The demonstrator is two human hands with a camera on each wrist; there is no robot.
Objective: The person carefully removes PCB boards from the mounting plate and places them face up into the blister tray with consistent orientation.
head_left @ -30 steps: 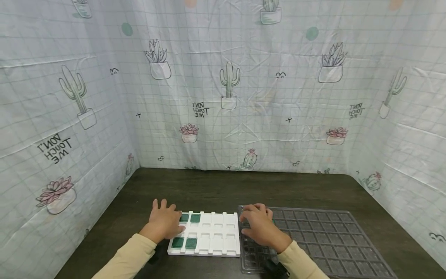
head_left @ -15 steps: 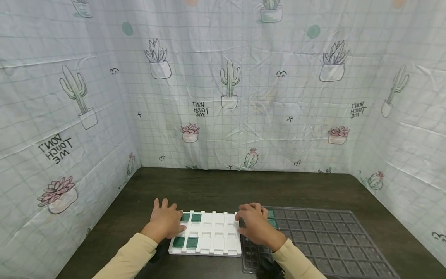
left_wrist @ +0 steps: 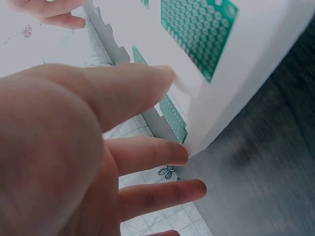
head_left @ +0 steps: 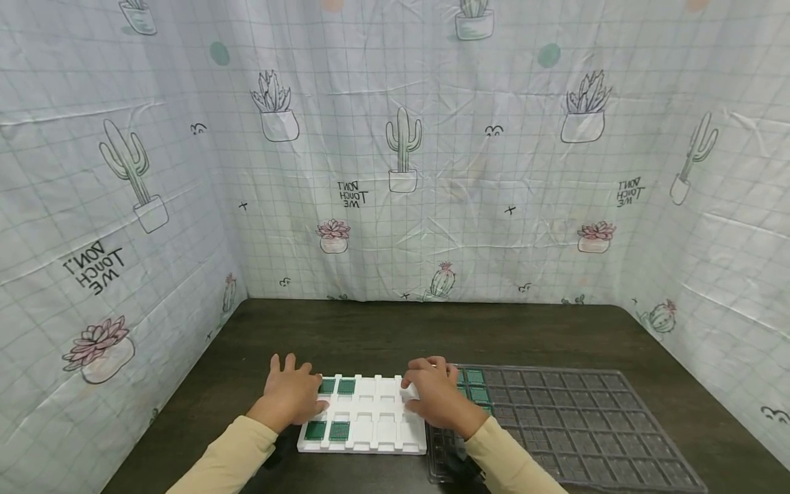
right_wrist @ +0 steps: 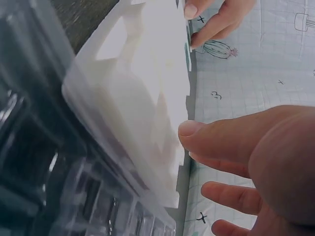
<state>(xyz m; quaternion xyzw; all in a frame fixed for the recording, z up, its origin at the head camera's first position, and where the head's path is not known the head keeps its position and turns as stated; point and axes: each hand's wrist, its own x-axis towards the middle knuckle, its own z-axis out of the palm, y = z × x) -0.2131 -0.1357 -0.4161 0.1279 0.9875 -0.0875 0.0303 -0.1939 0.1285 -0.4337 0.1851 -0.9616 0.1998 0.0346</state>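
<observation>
A white slotted tray [head_left: 375, 405] lies on the table with a few small green perforated circuit boards [head_left: 339, 431] in its left slots; its right slots are bare. My left hand [head_left: 289, 392] rests at the tray's left end, fingers spread, its thumb over the tray beside a board [left_wrist: 202, 37] in the left wrist view. Over the tray's right end hovers my right hand [head_left: 441, 394], fingers bent, with no board visible between thumb and fingers. Just right stands a clear plastic compartment tray [head_left: 555, 398], with several green boards [head_left: 475, 377] in its left columns, partly hidden by the right hand.
Dark wooden table [head_left: 370, 329] stretches behind both trays. A white cloth [head_left: 333, 151] printed with cacti hangs at the back and both sides. The two trays sit nearly edge to edge, and the clear one reaches toward the table's right side.
My right hand has moved left from the clear tray to over the white tray's right end, uncovering more green boards in the clear tray. My left hand has stayed in place.
</observation>
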